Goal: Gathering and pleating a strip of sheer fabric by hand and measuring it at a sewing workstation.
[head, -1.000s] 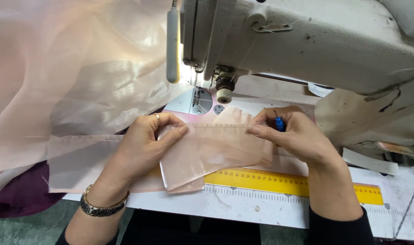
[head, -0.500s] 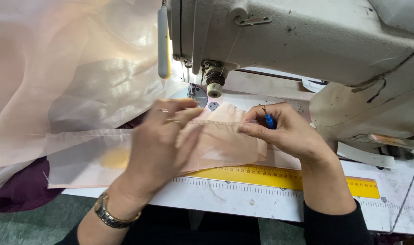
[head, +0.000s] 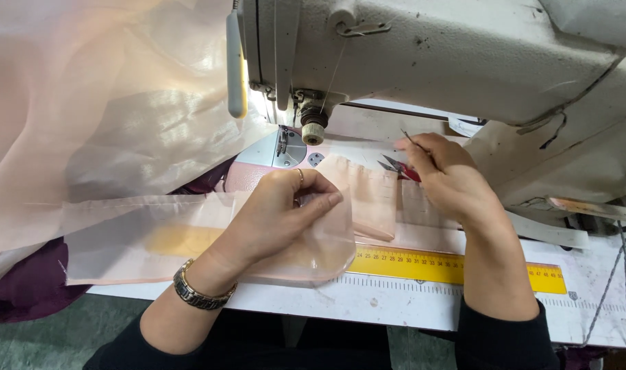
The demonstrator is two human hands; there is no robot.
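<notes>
White and scuffed, the worktop (head: 409, 312) carries a large off-white sewing machine (head: 463, 55) whose arm spans the upper right. Billows of sheer peach cloth (head: 87, 103) fill the upper left, with dark purple fabric (head: 18, 294) showing under them at the left edge. A long sheer peach strip (head: 141, 240) runs across the worktop from the left and folds over near the middle, just in front of the needle plate (head: 285, 147). A yellow ruler (head: 450, 266) lies along the worktop edge, partly under the strip's fold. The left hand (head: 278, 216), a metal watch (head: 200, 294) on its wrist, rests on the strip, its fingers (head: 320, 202) curled and pinching the folded layer. The right hand (head: 450, 178) presses on the strip's far end beside the fold, its fingers closed around small red-handled thread snips (head: 402, 168), blades pointing left.
</notes>
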